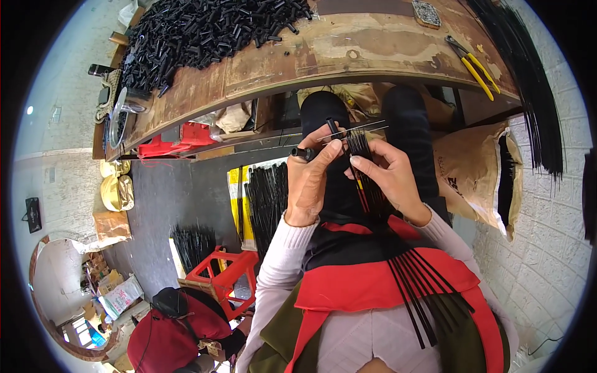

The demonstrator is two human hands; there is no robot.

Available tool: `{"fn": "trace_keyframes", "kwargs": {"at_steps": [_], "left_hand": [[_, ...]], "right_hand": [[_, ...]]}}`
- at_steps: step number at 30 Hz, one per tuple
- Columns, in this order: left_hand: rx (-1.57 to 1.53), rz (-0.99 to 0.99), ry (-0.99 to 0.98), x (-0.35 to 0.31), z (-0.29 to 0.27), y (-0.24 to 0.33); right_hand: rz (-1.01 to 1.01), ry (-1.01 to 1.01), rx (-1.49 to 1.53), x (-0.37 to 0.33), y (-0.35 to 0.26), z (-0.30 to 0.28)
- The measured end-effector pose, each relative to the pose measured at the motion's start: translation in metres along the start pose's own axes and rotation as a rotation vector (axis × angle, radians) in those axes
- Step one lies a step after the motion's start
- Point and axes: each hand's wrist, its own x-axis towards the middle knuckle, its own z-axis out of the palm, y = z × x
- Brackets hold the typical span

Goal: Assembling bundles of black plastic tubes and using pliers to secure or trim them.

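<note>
Both my hands work close together above my lap. My left hand (314,180) is closed around short black tubes; one tube (303,153) sticks out to its left and another (333,127) points up past the fingertips. Thin pale wires (367,128) run sideways from the left fingertips toward the right. My right hand (388,174) pinches a bundle of thin black rods (359,146), close to their upper ends. Below it, black rods (426,292) fan out over the red and black apron (354,289) on my lap. Whether these belong to the same bundle I cannot tell.
A wooden bench (298,65) bears a heap of short black tubes (205,37) and yellow-handled pliers (476,68). Long black rods (528,81) hang off its right end. A paper sack (476,168) stands to the right; a red stool (233,270) and more rods are at left.
</note>
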Motion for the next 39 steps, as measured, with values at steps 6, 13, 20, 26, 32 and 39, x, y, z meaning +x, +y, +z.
{"fn": "trace_keyframes", "kwargs": {"at_steps": [6,13,20,26,32,39], "left_hand": [[0.026,-0.011,-0.021,0.003,-0.004,0.002],[-0.061,-0.133,-0.091,0.004,-0.006,0.004],[-0.077,-0.150,-0.149,0.007,-0.014,-0.001],[-0.157,-0.313,-0.169,0.009,-0.016,-0.007],[-0.191,-0.330,-0.279,0.009,-0.020,-0.006],[0.007,-0.218,-0.210,0.005,-0.018,-0.004]], "right_hand": [[0.059,-0.078,-0.024,0.005,-0.005,-0.002],[0.089,-0.126,0.025,0.005,-0.007,-0.006],[0.096,-0.154,0.065,0.006,-0.004,-0.008],[0.059,-0.133,0.050,0.004,-0.009,-0.008],[0.203,-0.160,0.225,0.004,-0.011,-0.010],[0.291,-0.227,0.367,0.012,-0.002,-0.016]]}}
